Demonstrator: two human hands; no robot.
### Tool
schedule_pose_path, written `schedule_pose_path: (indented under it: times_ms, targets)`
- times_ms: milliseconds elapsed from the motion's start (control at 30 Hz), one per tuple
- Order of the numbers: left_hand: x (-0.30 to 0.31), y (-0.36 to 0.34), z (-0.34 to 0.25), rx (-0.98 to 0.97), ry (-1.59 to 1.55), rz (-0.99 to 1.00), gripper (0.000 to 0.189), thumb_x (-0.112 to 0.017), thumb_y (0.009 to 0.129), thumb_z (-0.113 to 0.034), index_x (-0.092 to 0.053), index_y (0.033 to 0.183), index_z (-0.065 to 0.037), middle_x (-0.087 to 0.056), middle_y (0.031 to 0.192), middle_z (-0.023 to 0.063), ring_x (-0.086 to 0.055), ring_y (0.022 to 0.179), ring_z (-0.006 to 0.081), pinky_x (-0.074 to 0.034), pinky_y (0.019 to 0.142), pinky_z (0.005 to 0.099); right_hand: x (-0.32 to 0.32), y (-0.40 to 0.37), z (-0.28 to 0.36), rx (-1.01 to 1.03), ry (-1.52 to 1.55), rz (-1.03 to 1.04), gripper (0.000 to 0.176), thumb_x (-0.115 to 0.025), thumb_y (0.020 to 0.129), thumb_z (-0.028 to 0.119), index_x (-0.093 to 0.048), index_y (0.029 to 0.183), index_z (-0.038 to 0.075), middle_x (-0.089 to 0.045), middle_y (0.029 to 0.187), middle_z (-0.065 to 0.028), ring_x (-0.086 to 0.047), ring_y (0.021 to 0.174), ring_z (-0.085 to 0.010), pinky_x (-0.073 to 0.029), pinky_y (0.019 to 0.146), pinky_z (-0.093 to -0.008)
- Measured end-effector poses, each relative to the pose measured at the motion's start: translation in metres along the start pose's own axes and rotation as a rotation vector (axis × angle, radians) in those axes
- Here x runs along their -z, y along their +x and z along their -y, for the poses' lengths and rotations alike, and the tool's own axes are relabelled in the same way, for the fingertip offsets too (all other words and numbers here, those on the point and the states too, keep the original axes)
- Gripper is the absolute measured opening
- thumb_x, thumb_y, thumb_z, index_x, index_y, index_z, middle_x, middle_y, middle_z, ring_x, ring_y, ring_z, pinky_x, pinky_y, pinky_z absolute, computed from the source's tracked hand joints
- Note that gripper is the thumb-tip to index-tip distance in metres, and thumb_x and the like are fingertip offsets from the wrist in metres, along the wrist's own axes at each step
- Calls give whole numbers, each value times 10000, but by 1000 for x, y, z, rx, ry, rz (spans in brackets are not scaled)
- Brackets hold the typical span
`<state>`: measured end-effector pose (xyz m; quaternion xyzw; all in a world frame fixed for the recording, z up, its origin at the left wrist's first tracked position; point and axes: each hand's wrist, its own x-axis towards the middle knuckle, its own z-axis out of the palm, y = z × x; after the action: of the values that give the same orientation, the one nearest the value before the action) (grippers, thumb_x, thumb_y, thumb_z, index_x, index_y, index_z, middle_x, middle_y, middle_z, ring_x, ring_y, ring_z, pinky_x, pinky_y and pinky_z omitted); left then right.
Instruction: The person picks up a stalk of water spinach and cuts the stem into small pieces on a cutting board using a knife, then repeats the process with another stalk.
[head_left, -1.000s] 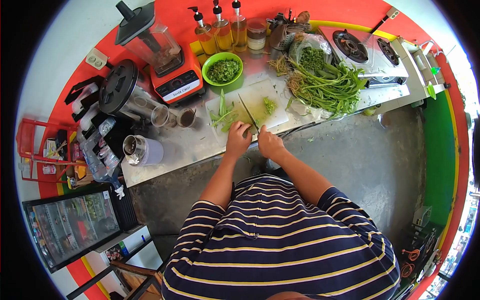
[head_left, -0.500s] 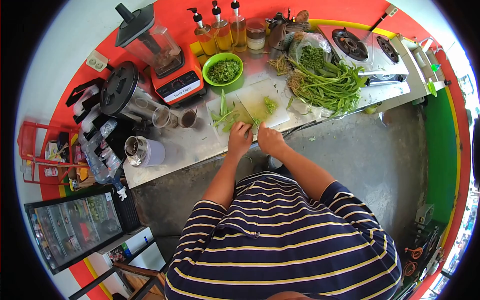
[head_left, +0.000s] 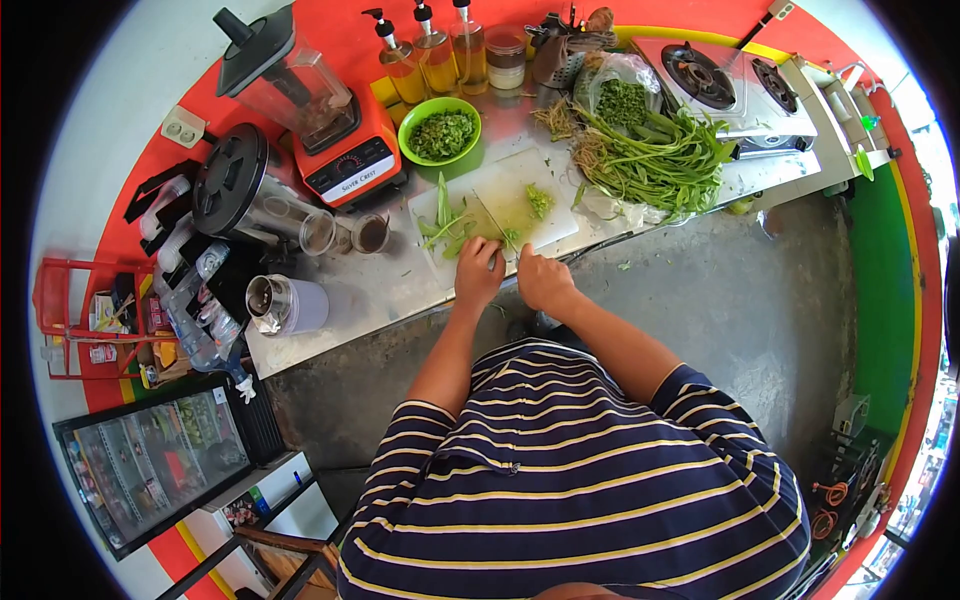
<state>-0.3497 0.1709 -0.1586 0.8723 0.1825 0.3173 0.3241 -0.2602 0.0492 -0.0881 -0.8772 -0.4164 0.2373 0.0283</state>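
Over the near edge of a white cutting board (head_left: 550, 180), my right hand (head_left: 546, 282) is closed round the handle of a knife (head_left: 490, 211). The thin blade points away from me across the board. Just left of it, my left hand (head_left: 479, 272) is closed, with bent fingers pressed down on leafy greens (head_left: 457, 244). Its fingers partly hide what they pinch. Longer green leaves (head_left: 443, 205) lie on the board's left part. To the blade's right is a small heap of chopped greens (head_left: 539, 201).
A green bowl (head_left: 404, 138) of chopped leaves stands behind the board, beside a red blender (head_left: 345, 168). On the right are a pile of leafy stalks (head_left: 660, 160) and a gas stove (head_left: 740, 100). Cups (head_left: 370, 233) and a metal-topped container (head_left: 300, 304) stand on the left.
The view has shifted slightly. Both hands stay at the board's near edge, close to the knife, with only a small change in their position.
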Motion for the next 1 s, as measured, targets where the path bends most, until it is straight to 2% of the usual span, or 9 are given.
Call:
schedule_pose_path:
  times_ms: [233,300,433,667,767,867,933,967,1000]
  targets:
    - [-3,0,3,-1,7,-18,152,-683,819,-46,-697,969,-27,-601,887,115,-587,887,332,-480,792,420,-15,8,-1,-43,56,-25,211,-522,937,109,-488,1101,-19,-729,940,-243,-738,911,-379,-594,794,-428]
    - [-3,-1,2,8,3,-14,150,-682,822,-50,-698,970,-28,-601,887,116,-587,888,333,-480,794,419,-7,19,-4,25,34,-10,224,-522,937,114,-486,1107,-26,-727,962,-246,-730,935,-392,-586,826,-445]
    - [-2,0,3,32,-22,8,151,-677,830,-58,-699,977,-30,-601,893,117,-588,901,334,-479,802,422,2,17,-5,34,35,22,243,-521,934,108,-485,1126,-36,-723,990,-250,-721,962,-405,-577,852,-461]
    - [-1,1,2,19,9,-24,166,-672,831,-54,-696,993,-25,-614,933,116,-589,934,331,-482,822,418,-15,4,-7,-49,57,68,284,-517,932,98,-456,1173,-40,-715,1011,-273,-714,978,-412,-570,862,-474]
    - [-1,2,0,25,-5,-9,163,-672,827,-48,-696,984,-14,-622,935,122,-594,934,334,-483,837,413,-12,20,-13,8,102,2,264,-514,958,137,-469,1157,-31,-712,998,-276,-709,962,-424,-566,849,-494]
    - [-1,5,2,41,-42,-3,139,-679,845,-51,-706,969,6,-645,902,126,-628,859,301,-502,792,391,1,24,-20,103,174,-43,294,-542,981,222,-469,1106,-34,-692,949,-313,-687,934,-473,-541,836,-540]
    - [5,5,-6,264,-248,-47,125,-684,878,-63,-718,962,23,-671,868,128,-646,763,255,-515,726,363,6,16,-24,112,250,-81,322,-563,993,290,-498,1074,-14,-691,930,-303,-678,896,-479,-525,791,-562]
    - [9,7,-7,267,-245,-57,125,-684,878,-63,-718,962,23,-671,868,128,-646,763,255,-515,726,363,1,16,-30,121,245,-80,322,-563,993,290,-498,1074,-14,-691,930,-303,-678,896,-479,-525,791,-562]
    - [13,6,-4,277,-222,-80,121,-678,883,-61,-719,958,26,-675,866,138,-653,738,252,-518,701,356,-9,19,-40,178,273,-81,330,-571,993,306,-523,1087,-7,-696,925,-279,-692,868,-441,-532,775,-537]
